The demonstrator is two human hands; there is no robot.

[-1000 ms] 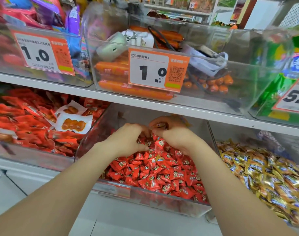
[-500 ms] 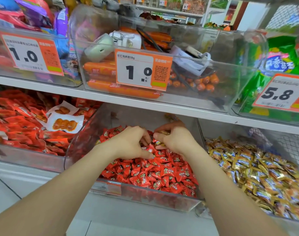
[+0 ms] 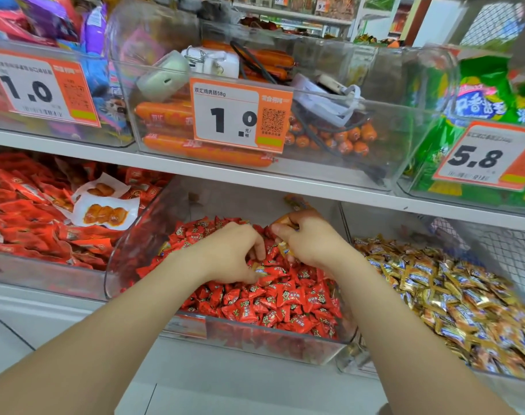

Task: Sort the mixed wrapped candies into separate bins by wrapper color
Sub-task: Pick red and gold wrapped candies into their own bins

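Far left, outside the job: a heap of red snack packs (image 3: 30,223). Next, in the clear middle bin (image 3: 270,345) of red candies (image 3: 273,304), the left hand (image 3: 231,253), fingers curled down into the pile against a gold-and-blue stray (image 3: 260,270); pinched or only nudged, cannot tell. Close beside it, the right hand (image 3: 312,244), come forward with its partner from the back of the pile within the last second and clamped on gold-wrapped candies (image 3: 285,248). So: strays found and gathered, not yet moved. Just right, the bin of gold candies (image 3: 449,295), presumably their home. In the way: the shelf edge (image 3: 285,187) low overhead, plus the clear wall between bins.
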